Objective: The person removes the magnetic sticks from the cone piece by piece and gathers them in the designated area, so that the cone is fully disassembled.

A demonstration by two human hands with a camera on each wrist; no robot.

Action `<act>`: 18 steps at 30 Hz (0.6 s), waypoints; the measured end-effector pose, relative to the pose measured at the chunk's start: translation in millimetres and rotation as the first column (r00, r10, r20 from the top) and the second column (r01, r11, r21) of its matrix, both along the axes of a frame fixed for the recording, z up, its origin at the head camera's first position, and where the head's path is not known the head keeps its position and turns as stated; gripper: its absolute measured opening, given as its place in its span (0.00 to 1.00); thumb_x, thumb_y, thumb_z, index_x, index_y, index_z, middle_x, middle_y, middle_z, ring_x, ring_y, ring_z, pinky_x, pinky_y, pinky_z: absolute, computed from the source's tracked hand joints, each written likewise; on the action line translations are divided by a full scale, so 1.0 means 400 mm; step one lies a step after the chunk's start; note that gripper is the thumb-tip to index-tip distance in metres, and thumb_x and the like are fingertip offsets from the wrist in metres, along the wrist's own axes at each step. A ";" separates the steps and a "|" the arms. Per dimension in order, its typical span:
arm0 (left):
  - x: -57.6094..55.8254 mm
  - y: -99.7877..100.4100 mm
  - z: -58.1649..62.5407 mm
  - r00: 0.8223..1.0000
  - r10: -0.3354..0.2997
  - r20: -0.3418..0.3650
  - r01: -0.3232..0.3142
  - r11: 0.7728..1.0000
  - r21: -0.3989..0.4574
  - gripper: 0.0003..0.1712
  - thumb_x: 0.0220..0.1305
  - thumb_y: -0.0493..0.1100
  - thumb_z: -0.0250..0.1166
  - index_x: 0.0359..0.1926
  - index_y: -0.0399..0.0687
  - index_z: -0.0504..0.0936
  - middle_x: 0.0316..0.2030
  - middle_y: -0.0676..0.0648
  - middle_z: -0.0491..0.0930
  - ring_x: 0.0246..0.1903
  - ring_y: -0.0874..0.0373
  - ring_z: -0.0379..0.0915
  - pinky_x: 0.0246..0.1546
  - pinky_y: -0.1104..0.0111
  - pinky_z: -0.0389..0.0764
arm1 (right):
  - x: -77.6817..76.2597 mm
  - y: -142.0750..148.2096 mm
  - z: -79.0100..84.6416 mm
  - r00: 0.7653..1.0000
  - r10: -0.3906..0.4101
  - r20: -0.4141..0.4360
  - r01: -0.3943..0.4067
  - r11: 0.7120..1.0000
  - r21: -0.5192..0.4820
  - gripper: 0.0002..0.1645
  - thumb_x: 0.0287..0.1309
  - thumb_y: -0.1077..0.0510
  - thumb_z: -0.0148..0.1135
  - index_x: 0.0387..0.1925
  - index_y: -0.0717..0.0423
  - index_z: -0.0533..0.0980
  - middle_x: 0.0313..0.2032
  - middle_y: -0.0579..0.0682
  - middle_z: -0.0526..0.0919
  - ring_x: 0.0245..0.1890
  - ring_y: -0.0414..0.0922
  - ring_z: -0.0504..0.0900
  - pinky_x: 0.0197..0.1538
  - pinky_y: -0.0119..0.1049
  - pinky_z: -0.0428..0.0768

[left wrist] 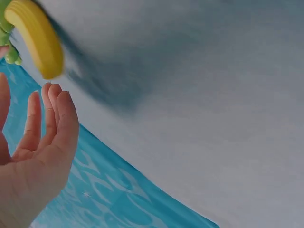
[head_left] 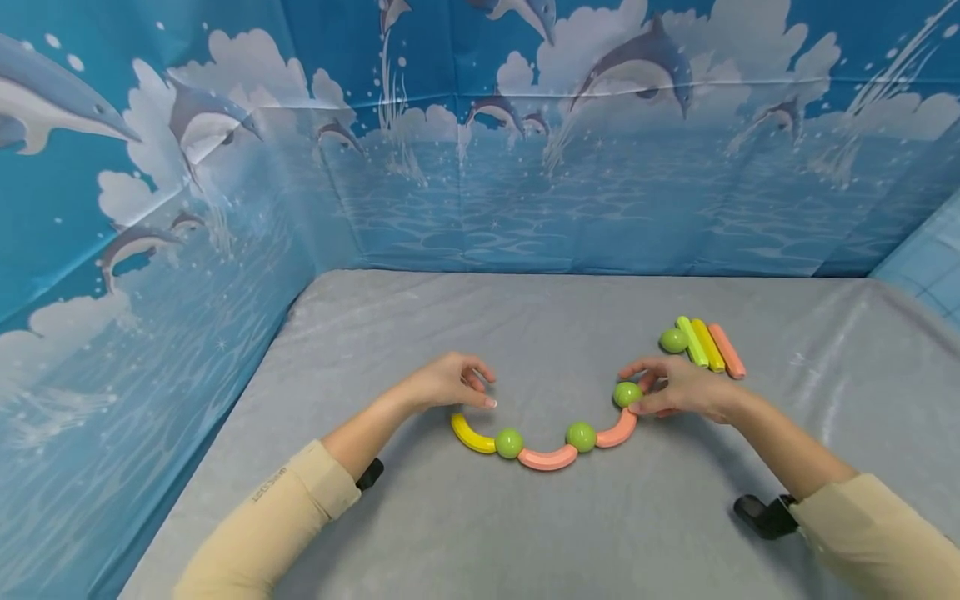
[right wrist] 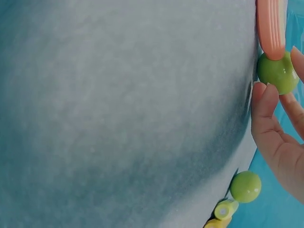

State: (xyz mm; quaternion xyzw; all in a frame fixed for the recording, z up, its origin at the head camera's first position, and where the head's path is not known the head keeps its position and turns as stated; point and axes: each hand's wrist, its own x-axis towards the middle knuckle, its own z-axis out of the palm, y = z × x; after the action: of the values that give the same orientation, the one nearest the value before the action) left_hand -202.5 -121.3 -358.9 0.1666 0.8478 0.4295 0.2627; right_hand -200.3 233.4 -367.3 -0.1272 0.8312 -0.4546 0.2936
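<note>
A curved chain lies on the grey cloth: a yellow arc piece point(head_left: 471, 437), a green ball point(head_left: 509, 443), a salmon arc point(head_left: 548, 459), a second green ball point(head_left: 581, 437), a second salmon arc point(head_left: 618, 429) and a green end ball point(head_left: 627, 394). My right hand point(head_left: 684, 388) pinches that end ball between thumb and fingers; the right wrist view shows the ball point(right wrist: 275, 73) against the ribbed salmon arc point(right wrist: 272, 28). Beside the yellow arc's free end, my left hand point(head_left: 448, 383) hovers with loosely bent fingers, holding nothing. The left wrist view shows a gap between its fingertips and the yellow arc point(left wrist: 39, 40).
Behind my right hand lie a loose green ball point(head_left: 673, 340), a lime stick point(head_left: 692, 342), a yellow stick point(head_left: 708, 346) and a salmon stick point(head_left: 727, 351), side by side. Grey cloth point(head_left: 480, 533) covers the surface, and a blue dolphin-print curtain point(head_left: 465, 192) borders its back and left.
</note>
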 end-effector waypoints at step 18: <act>0.019 0.283 -0.005 0.987 -0.127 0.093 0.123 0.991 0.055 0.25 0.53 0.40 0.71 0.53 0.39 0.78 0.35 0.51 0.80 0.35 0.64 0.74 0.36 0.73 0.73 | -0.003 -0.001 -0.004 0.999 0.038 -0.007 -0.039 0.999 -0.033 0.38 0.50 0.61 0.69 0.60 0.72 0.64 0.43 0.60 0.71 0.34 0.49 0.75 0.38 0.39 0.78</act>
State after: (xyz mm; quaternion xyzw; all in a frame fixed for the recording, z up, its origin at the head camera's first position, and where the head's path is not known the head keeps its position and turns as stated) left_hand -194.9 -7.9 -361.0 0.2048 0.8112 0.4404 0.3257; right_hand -201.4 233.0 -368.9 -0.1494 0.8218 -0.4622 0.2977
